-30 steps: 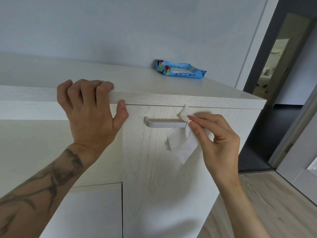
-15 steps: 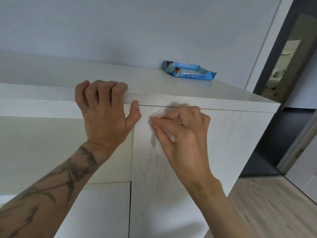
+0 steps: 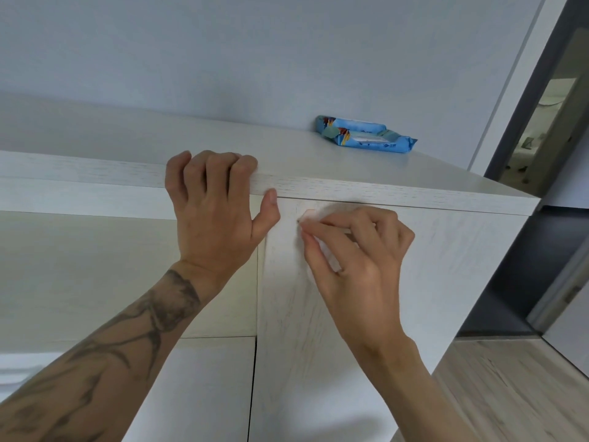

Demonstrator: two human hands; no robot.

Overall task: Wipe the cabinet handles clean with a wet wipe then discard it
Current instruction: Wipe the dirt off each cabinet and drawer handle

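- The right hand (image 3: 357,250) is closed narrow, fingers curled and thumb brought up to the forefinger. It pinches the wet wipe (image 3: 309,214) against the upper part of the cabinet door (image 3: 318,346).
- Only a pale corner of the wet wipe shows above the fingertips, plus a whitish patch between thumb and fingers. The rest is bunched inside the grip.
- The handle is hidden behind those fingers, probably right under the wipe, though the view does not settle it.
- Just left of the grip, the left hand (image 3: 216,215) clamps the front edge of the cabinet top (image 3: 398,189). Four fingers curl over it from above and the thumb lies against its lower edge, its tip near the right fingertips but apart from them.
- Up and to the right of the grip, well back on the cabinet top, a blue pack of wipes (image 3: 366,137) lies flat beside the wall (image 3: 287,59).
- Below and to the right of the grip is a wooden floor (image 3: 510,393).
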